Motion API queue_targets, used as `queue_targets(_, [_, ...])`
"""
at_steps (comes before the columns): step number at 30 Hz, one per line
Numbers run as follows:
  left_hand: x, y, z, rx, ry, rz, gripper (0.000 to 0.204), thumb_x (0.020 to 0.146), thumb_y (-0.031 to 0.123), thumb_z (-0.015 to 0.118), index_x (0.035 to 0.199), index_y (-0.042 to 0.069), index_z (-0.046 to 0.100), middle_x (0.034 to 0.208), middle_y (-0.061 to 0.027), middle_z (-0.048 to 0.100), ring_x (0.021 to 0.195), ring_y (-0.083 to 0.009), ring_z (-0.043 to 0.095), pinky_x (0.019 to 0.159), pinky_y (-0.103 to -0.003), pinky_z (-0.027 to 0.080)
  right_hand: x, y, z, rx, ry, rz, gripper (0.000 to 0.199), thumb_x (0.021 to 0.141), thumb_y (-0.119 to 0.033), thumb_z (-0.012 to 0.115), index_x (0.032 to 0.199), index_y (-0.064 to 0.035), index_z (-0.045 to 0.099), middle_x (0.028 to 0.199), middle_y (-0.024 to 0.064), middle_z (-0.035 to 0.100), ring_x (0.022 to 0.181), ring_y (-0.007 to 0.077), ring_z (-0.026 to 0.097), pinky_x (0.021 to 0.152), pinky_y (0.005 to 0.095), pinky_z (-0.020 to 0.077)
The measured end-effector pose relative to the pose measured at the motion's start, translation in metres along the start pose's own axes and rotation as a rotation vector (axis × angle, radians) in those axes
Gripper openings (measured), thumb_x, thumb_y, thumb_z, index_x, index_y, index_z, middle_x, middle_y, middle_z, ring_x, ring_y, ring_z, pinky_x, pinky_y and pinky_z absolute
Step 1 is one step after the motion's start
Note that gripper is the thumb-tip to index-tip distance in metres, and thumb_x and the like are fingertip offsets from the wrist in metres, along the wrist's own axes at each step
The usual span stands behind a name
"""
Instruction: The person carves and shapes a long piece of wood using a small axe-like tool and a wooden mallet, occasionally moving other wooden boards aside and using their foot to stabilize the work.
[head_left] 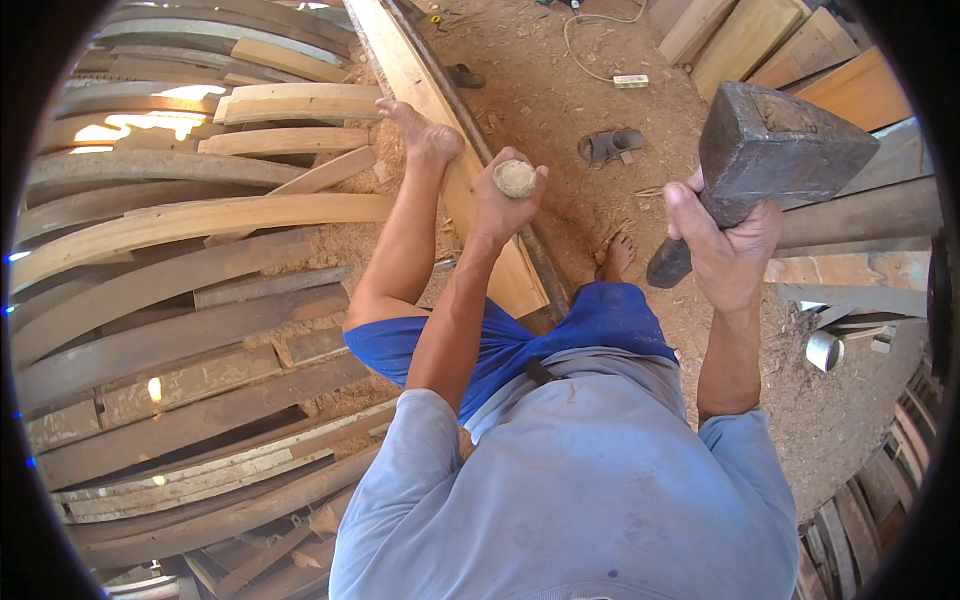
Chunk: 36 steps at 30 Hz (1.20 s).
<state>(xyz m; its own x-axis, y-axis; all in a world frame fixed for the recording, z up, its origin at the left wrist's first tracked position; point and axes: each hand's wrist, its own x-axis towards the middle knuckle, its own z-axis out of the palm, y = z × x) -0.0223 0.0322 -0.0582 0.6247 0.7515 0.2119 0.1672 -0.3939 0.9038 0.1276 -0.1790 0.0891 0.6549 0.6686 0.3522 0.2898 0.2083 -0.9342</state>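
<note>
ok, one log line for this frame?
left hand: grips chisel handle on plank | right hand: hammer raised | bare foot on plank

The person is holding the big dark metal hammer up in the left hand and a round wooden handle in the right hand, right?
Not quite: the hands are swapped. The head view shows the big dark metal hammer raised in the right hand, and the round wooden handle gripped in the left hand.

One head-worn fisheye looks steeply down, close over the person's torso and sawdust floor (560, 90).
</note>
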Motion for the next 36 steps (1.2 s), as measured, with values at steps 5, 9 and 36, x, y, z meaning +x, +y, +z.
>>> queue_targets(5, [-0.006,0.007,-0.001,0.036,-0.017,-0.032,0.019,0.088,0.012,0.073,0.082,0.007,0.056,0.072,0.0006,0.053,0.070,-0.0090,0.050,0.064,-0.027,0.044,0.003,-0.004,0.004,0.026,0.007,-0.006,0.011,0.091,-0.003,0.071,0.083,-0.0033,0.064,0.067,0.0008,0.062,0.059,0.0060,0.056,0.053,0.0232,0.0434])
queue_targets(9, [-0.012,0.013,-0.001,0.030,-0.033,0.010,0.018,0.087,0.009,0.073,0.082,0.007,0.056,0.072,-0.0012,0.055,0.069,-0.0099,0.051,0.066,-0.028,0.046,0.005,-0.011,0.015,-0.062,0.038,0.016,0.009,0.090,-0.005,0.072,0.086,-0.0032,0.064,0.070,0.0016,0.063,0.061,0.0069,0.058,0.054,0.0253,0.0457])
queue_targets(36, [-0.015,0.010,0.004,-0.072,0.030,-0.024,0.019,0.085,0.010,0.075,0.081,0.006,0.057,0.073,-0.0012,0.055,0.069,-0.0101,0.052,0.065,-0.027,0.045,-0.018,0.023,0.012,-0.094,-0.206,0.143,0.022,0.087,-0.015,0.071,0.102,0.0005,0.067,0.084,0.0108,0.070,0.073,0.0221,0.065,0.070,0.0359,0.0513])
